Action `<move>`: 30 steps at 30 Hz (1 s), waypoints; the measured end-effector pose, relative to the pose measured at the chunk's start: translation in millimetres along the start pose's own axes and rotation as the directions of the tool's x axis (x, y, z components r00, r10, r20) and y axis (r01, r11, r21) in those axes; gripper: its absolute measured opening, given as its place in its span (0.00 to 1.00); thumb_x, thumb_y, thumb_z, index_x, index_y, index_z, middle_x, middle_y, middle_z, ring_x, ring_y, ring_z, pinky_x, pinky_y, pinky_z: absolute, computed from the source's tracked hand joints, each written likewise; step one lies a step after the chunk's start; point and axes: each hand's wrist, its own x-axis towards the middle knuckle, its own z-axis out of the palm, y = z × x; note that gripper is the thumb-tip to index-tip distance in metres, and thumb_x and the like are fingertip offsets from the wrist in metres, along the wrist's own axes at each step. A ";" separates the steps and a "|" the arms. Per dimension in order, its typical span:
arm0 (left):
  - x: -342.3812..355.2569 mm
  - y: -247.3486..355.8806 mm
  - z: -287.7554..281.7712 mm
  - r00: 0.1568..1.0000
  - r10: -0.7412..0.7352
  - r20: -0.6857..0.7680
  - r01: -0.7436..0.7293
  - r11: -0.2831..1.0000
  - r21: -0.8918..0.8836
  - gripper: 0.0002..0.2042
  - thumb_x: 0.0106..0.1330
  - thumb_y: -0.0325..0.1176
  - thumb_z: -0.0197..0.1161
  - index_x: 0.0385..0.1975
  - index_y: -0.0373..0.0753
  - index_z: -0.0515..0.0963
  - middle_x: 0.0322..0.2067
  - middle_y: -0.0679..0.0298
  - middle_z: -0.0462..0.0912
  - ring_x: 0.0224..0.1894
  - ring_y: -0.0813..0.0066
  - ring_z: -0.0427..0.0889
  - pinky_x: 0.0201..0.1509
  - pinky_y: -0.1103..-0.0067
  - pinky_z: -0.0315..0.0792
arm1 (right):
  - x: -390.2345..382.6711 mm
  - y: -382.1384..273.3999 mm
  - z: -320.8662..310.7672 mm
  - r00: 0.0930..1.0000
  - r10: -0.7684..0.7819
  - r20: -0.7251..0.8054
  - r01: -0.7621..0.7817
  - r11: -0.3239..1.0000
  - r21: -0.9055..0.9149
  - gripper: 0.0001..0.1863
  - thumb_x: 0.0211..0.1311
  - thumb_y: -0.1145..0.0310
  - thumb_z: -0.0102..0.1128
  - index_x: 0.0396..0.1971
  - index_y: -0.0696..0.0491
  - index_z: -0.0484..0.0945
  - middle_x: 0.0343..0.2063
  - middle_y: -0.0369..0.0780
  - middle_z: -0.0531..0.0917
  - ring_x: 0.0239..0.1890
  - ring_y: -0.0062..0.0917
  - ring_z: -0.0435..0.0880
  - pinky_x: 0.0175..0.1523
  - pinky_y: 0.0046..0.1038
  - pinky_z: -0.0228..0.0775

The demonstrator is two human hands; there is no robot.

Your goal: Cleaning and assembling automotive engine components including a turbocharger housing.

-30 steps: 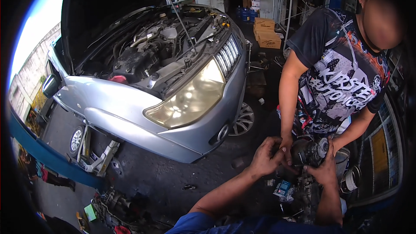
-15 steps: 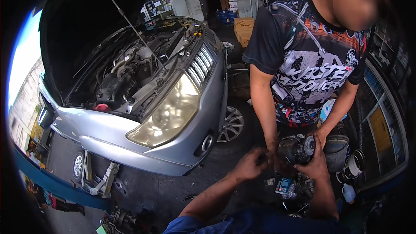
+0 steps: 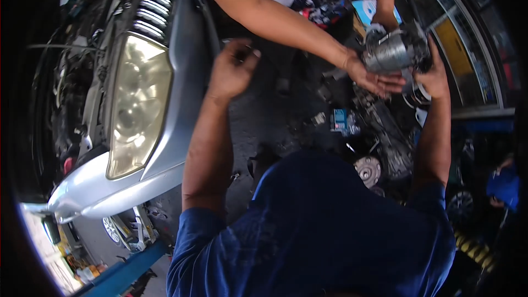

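Observation:
My right hand (image 3: 434, 77) is closed against the near right end of a cylindrical metal motor (image 3: 389, 54), which looks like a starter motor. A co-worker's two hands are at the same motor: one hand (image 3: 377, 80) lies under it with fingers stretched out, the other (image 3: 386, 19) is at its far side. My left hand (image 3: 234, 71) is raised apart from the motor, between the car's headlight and the co-worker's forearm. Its fingers are curled round a dark spot, and I cannot make out what they hold, if anything.
To the left stands a silver car with a large headlight (image 3: 140, 107) and its engine bay exposed. On the dark floor lie a blue box (image 3: 339, 120), a round metal disc (image 3: 367, 170) and greasy parts (image 3: 390, 137). A blue lift beam (image 3: 129, 269) crosses the lower left.
My left hand has come away from the motor to the left. The motor has been turned and sits higher in view, with my right hand still on it. My view has tilted down.

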 end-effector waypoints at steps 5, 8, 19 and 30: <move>22.0 -22.4 -53.5 0.996 -0.076 0.045 0.080 0.992 -0.101 0.15 0.68 0.30 0.68 0.50 0.31 0.78 0.39 0.61 0.84 0.40 0.78 0.81 0.46 0.81 0.75 | -25.1 15.1 -51.3 0.814 0.355 -0.459 -0.230 0.924 0.306 0.30 0.64 0.76 0.66 0.65 0.64 0.69 0.55 0.42 0.81 0.54 0.25 0.79 0.59 0.28 0.72; 24.6 -40.7 -74.5 0.992 -0.122 0.042 0.125 0.989 -0.076 0.14 0.68 0.29 0.67 0.51 0.30 0.77 0.39 0.61 0.84 0.40 0.78 0.82 0.47 0.81 0.75 | -54.5 23.6 -72.9 0.762 0.174 -0.624 -0.133 0.985 0.112 0.22 0.71 0.69 0.59 0.60 0.65 0.73 0.51 0.43 0.83 0.50 0.31 0.83 0.56 0.31 0.75; 45.1 -76.8 -65.7 0.971 -0.071 0.228 0.117 0.973 -0.198 0.14 0.69 0.28 0.67 0.52 0.31 0.77 0.44 0.64 0.81 0.43 0.80 0.80 0.48 0.82 0.74 | -309.9 59.7 74.7 0.714 0.407 -0.570 -0.645 0.066 -0.761 0.09 0.64 0.65 0.55 0.38 0.49 0.82 0.33 0.43 0.86 0.37 0.38 0.87 0.40 0.41 0.77; 66.5 -57.4 -16.3 0.934 0.096 0.345 -0.030 0.981 -0.193 0.15 0.66 0.31 0.71 0.50 0.34 0.79 0.33 0.68 0.80 0.31 0.84 0.76 0.38 0.83 0.72 | -232.9 -42.5 303.5 0.425 0.896 0.131 -0.880 0.443 -0.174 0.34 0.62 0.50 0.66 0.63 0.56 0.75 0.51 0.50 0.85 0.54 0.40 0.84 0.60 0.36 0.74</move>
